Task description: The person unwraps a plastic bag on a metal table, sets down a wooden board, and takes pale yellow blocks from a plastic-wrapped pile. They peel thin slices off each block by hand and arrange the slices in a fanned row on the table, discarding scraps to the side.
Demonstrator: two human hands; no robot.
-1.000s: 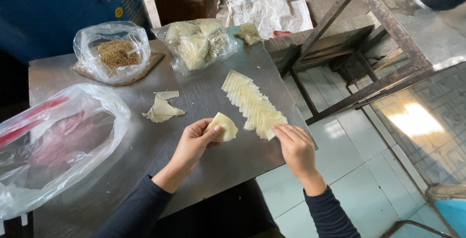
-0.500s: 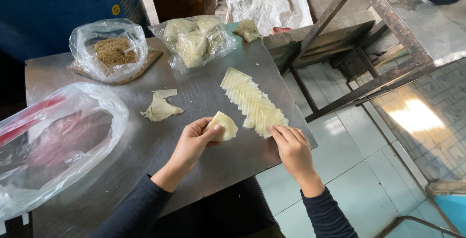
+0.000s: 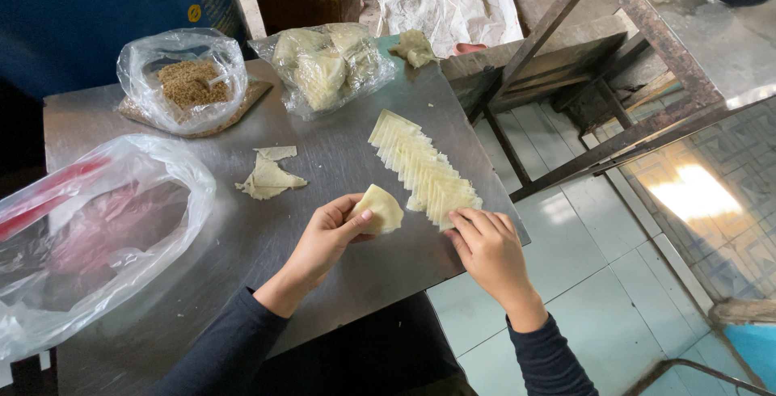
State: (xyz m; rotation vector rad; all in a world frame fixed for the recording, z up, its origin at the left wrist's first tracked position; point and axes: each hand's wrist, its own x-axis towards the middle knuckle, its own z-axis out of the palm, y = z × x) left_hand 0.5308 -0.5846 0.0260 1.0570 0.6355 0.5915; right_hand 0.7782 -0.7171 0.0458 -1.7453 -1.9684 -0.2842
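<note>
While both hands work at the near edge of the grey metal tabletop (image 3: 339,162), the scene reads as follows.

Left hand: the left hand (image 3: 327,234) is curled, thumb and fingers closed on a folded wrapper (image 3: 380,208), a pale yellow piece held just above the tabletop.

Right hand: the right hand (image 3: 489,246) lies palm down, fingers together, its fingertips pressed on the near end of the row of wrappers (image 3: 422,170); whether it pinches a sheet I cannot tell.

Row of wrappers: thin pale yellow squares, overlapped like fallen cards, running slantwise from the middle of the tabletop to its right near edge.

Scraps: a few loose wrapper scraps (image 3: 268,176) lie flat to the left of the row, well apart from both hands.

Big bag: a large clear plastic bag (image 3: 89,234) sprawls over the left side, with something pink and red showing dimly through it, perhaps meat.

Small bag: a clear bag of brown filling (image 3: 184,82) stands open at the far left, on a flat brown board.

Middle bag: a clear bag of pale dough pieces (image 3: 327,65) sits at the far edge, beside the brown one.

Lump: a small pale lump (image 3: 415,47) rests at the far right corner.

Barrel: a blue barrel (image 3: 97,8) stands behind the tabletop, bearing a round yellow sticker and a light label.

Floor: pale tiles (image 3: 598,226) lie below on the right, crossed by a rusty metal frame (image 3: 582,65).
</note>
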